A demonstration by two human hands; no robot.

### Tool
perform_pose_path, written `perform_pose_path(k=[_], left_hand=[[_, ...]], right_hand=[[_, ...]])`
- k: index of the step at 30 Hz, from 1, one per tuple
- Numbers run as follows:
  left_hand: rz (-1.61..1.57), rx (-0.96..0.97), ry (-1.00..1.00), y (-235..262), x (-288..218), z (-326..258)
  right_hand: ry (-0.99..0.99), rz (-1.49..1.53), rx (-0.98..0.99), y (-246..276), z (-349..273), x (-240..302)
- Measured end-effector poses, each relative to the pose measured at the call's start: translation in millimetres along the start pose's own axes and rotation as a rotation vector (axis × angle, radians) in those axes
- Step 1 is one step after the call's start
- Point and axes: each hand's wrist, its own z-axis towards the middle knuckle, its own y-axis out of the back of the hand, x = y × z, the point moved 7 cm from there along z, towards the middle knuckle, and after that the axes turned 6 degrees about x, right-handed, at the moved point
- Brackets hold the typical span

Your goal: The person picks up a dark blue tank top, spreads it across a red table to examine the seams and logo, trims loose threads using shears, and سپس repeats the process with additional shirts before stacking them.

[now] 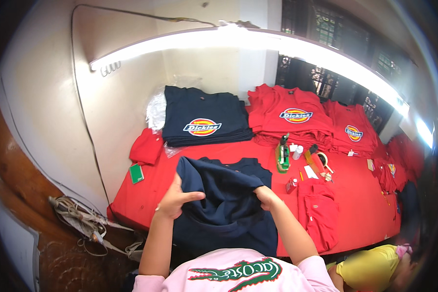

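A dark navy garment, likely a T-shirt (219, 194), is lifted between my two hands, its cloth sagging in folds. On its left side my left hand (173, 198) grips the edge, thumb in front and fingers partly hidden behind the cloth. My right hand (266, 197) pinches the opposite edge. Beneath the raised cloth, more navy fabric (258, 228) lies flat on the red-covered table (360, 204); whether it is the same garment I cannot tell. A folded red garment (317, 214) lies right of my right hand.
Stacked navy shirts (204, 112) and red shirts (292, 109) line the back. A green tape dispenser (282, 155), white bottle (298, 152) and tape roll (322, 158) stand mid-table. A green box (136, 173) lies left. Bundled cables (78, 214) hang left; a person in yellow (370, 267) is lower right.
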Motion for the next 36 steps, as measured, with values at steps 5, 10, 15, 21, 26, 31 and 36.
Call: perform_pose_path(k=[5,10,15,21,26,31,36], left_hand=[[0.542,-0.02,0.167,53,175,11],[0.158,0.14,0.14,-17,221,5],[-0.131,0.23,0.087,-14,175,-23],[-0.087,0.504,-0.044,15,35,-21],[0.532,1.034,-0.049,36,-73,-44],[1.617,1.084,0.631,59,-57,-81],[1.946,1.052,-0.275,94,-95,-73]], right_hand=[[0.024,0.281,0.342,-129,-43,40],[0.286,0.589,0.74,-197,-90,90],[0.361,0.849,0.68,-230,-125,130],[0.382,0.421,0.449,-129,-86,59],[0.418,-0.334,0.171,-73,-84,84],[0.718,-1.325,0.216,-127,-178,180],[0.775,-2.016,-0.116,-141,-212,206]])
